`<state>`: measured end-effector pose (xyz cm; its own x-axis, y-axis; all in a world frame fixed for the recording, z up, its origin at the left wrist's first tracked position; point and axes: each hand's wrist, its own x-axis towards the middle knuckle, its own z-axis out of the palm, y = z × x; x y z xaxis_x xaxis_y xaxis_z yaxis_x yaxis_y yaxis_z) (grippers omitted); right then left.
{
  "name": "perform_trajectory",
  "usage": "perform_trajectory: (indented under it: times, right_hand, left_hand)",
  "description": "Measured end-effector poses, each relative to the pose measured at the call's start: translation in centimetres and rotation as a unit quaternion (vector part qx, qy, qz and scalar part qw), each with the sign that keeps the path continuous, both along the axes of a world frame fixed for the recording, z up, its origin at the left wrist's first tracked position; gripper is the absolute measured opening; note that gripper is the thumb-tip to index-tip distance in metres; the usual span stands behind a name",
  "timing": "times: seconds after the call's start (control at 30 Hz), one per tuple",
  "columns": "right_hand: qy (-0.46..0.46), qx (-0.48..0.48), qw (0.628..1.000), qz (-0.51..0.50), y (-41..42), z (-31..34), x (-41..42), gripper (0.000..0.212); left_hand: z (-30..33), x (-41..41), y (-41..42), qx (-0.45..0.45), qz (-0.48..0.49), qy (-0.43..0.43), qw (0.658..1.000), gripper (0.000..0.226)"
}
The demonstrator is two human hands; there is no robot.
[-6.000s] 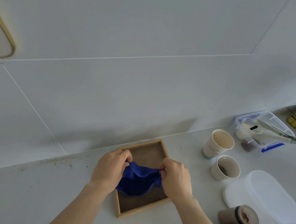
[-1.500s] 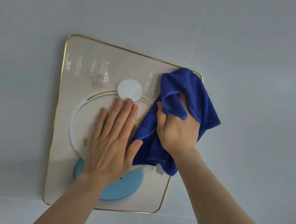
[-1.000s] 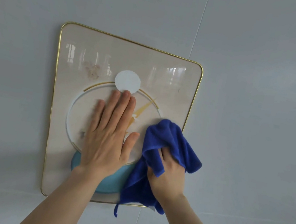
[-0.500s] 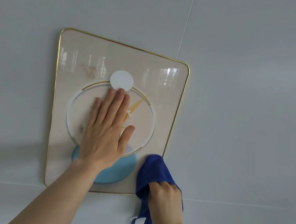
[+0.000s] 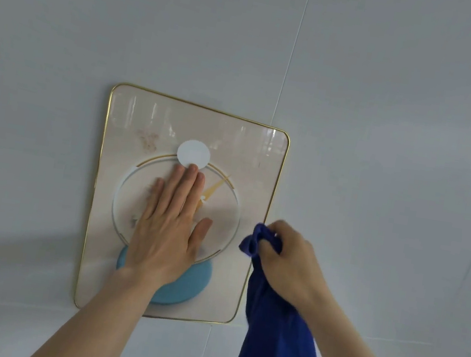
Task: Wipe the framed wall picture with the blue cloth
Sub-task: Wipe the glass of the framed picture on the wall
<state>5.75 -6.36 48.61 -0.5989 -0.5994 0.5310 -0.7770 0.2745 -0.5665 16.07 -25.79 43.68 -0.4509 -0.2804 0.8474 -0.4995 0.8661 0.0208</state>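
Note:
The framed wall picture (image 5: 133, 120) hangs on the grey tiled wall, cream with a thin gold rim, a white disc, a ring and a light blue disc. A brownish smudge shows near its upper left. My left hand (image 5: 170, 226) lies flat on the middle of the picture, fingers together and pointing up. My right hand (image 5: 289, 256) is closed on the blue cloth (image 5: 276, 343) just beside the picture's right rim. Most of the cloth hangs down below my wrist.
The grey wall (image 5: 391, 110) fills the view, with thin tile seams running up from the picture's upper right corner and along its lower edge. Nothing else is in sight.
My right hand has come up from the picture's lower right corner to the right rim at mid height, and the cloth now trails below it. My left hand stays pressed on the picture.

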Motion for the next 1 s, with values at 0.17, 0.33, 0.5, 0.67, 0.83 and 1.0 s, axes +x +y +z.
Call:
perform_trajectory:
  times: [0.17,0.33,0.5,0.67,0.83,1.0]
  right_hand:
    - [-0.068,-0.29,0.955,-0.004,-2.1,5.4,0.0,0.02]
    - [-0.02,-0.401,0.916,0.014,-5.6,9.8,-0.8,0.033]
    - [0.294,-0.261,0.92,0.009,-9.0,9.1,-2.4,0.026]
    - [0.527,-0.21,0.816,-0.114,-9.2,7.1,-4.6,0.032]
    - [0.554,-0.203,0.8,-0.11,-9.9,6.7,-6.4,0.04]
    - [0.501,-0.256,0.826,-0.034,-10.9,7.0,-6.9,0.035]
  left_hand:
    - [0.0,-0.1,0.0,0.003,-0.009,0.009,1.0,0.069]
    - [-0.1,-0.3,0.1,0.003,-0.011,0.015,1.0,0.068]
    - [-0.3,-0.2,-0.2,-0.005,-0.015,0.02,1.0,0.065]
    - [-0.4,-0.4,-0.4,-0.016,-0.006,0.019,1.0,0.065]
    - [-0.7,-1.1,-0.6,-0.016,0.003,0.023,1.0,0.068]
    - [-0.9,-1.3,-1.1,-0.029,0.013,0.027,0.999,0.068]
